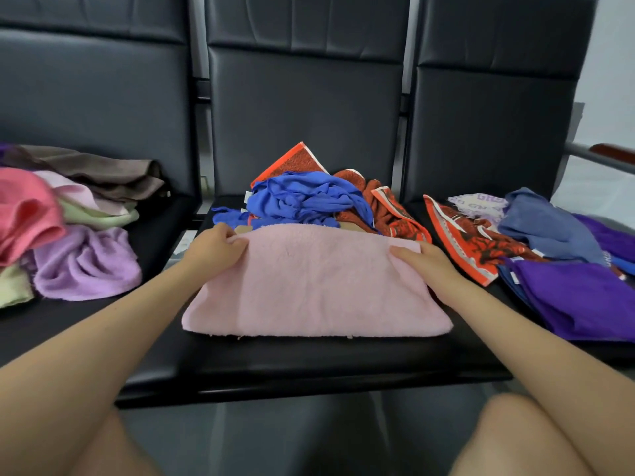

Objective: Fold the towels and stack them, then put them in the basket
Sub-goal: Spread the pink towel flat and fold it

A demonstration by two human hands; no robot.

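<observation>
A pale pink towel [316, 286] lies folded in a wide rectangle on the middle black seat [309, 359]. My left hand [214, 247] grips its far left corner, fingers curled over the edge. My right hand [424, 261] holds the far right corner, thumb on top. Behind the towel lies a heap of crumpled cloths: a blue one [302, 197] on top of red-orange patterned ones [388, 209]. No basket is in view.
On the left seat lie crumpled lilac [86, 266], coral pink [24, 214], pale green and brown towels. The right seat holds a purple cloth [580, 300], a grey-blue one [546, 228] and a red patterned one [470, 238]. Black seat backs rise behind. My knees are below.
</observation>
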